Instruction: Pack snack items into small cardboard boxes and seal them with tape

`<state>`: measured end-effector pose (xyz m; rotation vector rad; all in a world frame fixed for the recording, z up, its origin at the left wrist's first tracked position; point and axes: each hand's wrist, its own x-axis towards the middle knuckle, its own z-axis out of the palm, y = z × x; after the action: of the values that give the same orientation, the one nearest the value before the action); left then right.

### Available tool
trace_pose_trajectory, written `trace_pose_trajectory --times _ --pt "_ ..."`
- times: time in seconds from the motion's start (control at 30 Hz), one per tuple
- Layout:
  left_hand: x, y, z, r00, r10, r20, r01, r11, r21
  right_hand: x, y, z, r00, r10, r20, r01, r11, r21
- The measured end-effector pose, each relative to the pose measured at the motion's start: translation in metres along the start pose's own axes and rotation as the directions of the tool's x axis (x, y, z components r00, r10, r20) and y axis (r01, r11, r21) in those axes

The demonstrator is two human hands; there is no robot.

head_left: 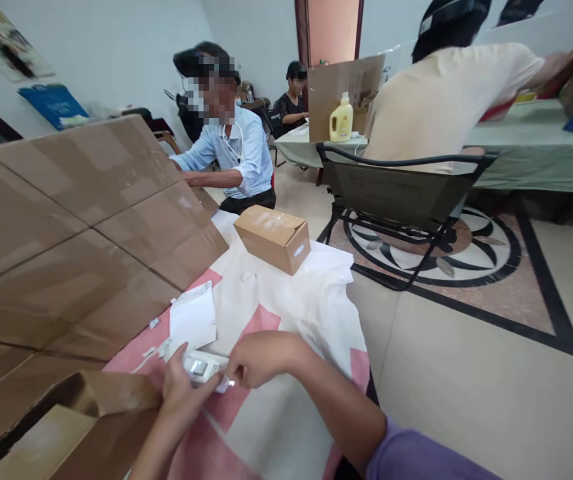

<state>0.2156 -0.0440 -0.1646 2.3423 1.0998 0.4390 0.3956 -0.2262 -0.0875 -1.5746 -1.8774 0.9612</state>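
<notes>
My left hand (179,388) is closed around a small white plastic device (206,367) with a greyish, shiny part on its face. At the device's right end, the fingers of my right hand (262,359) are curled in a pinch. A small bright bit shows just under those fingertips, too small to name. Just beyond the device lies a white sheet of paper (193,319) on the pink and white cloth (291,300). Small pale scraps (154,323) are scattered to the left of the paper.
A closed cardboard box (272,237) sits at the table's far end. Tall cardboard panels (81,233) line the left side, with an open carton (91,413) in front. Co-workers sit beyond; a folding chair (401,190) stands on the right. A yellow bottle (341,120) is on another table.
</notes>
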Motion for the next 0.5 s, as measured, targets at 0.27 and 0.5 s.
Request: trace_pose_trajectory --times 0.27,0.5 --pt "-0.004 0.026 -0.009 0.990 -0.096 0.105 0.102 0.993 -0.063 -0.004 -0.020 0.002 0.996 0.074 -0.057 -0.083 0.977 -0.195" --pt "-0.003 0.028 -0.006 0.981 -0.146 0.127 0.151 0.988 -0.031 -0.009 -0.054 0.008 0.991 0.102 -0.086 -0.130 0.880 -0.457"
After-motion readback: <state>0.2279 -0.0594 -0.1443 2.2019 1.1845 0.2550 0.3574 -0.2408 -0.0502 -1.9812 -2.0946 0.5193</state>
